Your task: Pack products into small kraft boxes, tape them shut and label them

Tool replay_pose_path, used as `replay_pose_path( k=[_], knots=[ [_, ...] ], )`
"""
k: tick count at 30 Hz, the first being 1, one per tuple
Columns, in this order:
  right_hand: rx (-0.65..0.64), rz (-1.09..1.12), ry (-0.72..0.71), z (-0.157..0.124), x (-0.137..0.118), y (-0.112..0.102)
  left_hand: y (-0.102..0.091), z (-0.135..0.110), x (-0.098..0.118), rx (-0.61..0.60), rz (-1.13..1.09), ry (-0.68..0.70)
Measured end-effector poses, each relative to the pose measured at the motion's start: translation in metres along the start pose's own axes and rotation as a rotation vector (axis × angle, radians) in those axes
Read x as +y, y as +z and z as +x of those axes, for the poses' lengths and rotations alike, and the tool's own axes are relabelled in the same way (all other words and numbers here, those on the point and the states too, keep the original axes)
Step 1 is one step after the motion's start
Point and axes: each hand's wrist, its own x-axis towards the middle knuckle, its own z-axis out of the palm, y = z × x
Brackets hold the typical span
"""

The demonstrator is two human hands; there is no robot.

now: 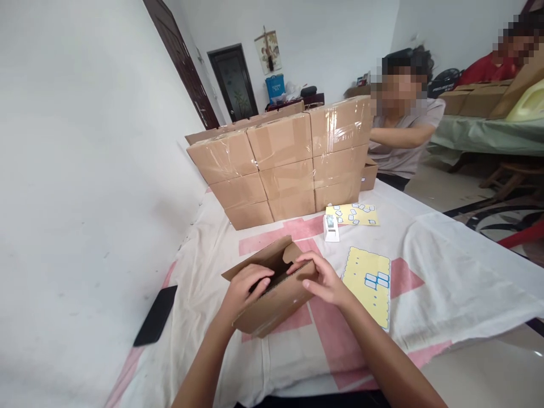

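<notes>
A small brown cardboard box lies on the cloth-covered table in front of me, its top flaps partly up. My left hand curls over the near top edge with the fingers bent into the opening. My right hand grips the right end, fingers folded over a flap. Both hands hold the box. Its inside is hidden.
A wall of taped cardboard boxes stands behind. Two yellow label sheets and a small white item lie to the right. A black phone rests at left. A person's arm reaches the stack; another person sits far right.
</notes>
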Motion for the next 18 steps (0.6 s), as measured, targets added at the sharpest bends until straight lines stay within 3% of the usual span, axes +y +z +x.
replay_pose_path(
  k=[3,5,7,9,14,18],
  knots=[
    [0.044,-0.074,0.036,-0.003,0.001,0.004,0.001,-0.009,-0.006,0.206,0.087,-0.019],
    [0.062,-0.109,0.054,-0.003,0.002,0.007,0.002,-0.014,-0.008,0.374,0.242,-0.103],
    [0.066,-0.150,0.058,-0.003,0.003,0.012,-0.001,-0.017,-0.009,0.412,0.395,-0.231],
    [0.082,-0.184,0.027,-0.003,0.004,0.019,-0.007,-0.019,-0.011,0.286,0.413,-0.325],
    [0.177,-0.364,-0.159,-0.001,0.009,0.029,-0.041,-0.021,-0.013,-0.048,-0.023,-0.442],
    [0.244,-0.438,-0.148,0.001,0.013,0.030,-0.063,-0.018,0.000,-0.223,-0.173,-0.529]
  ],
)
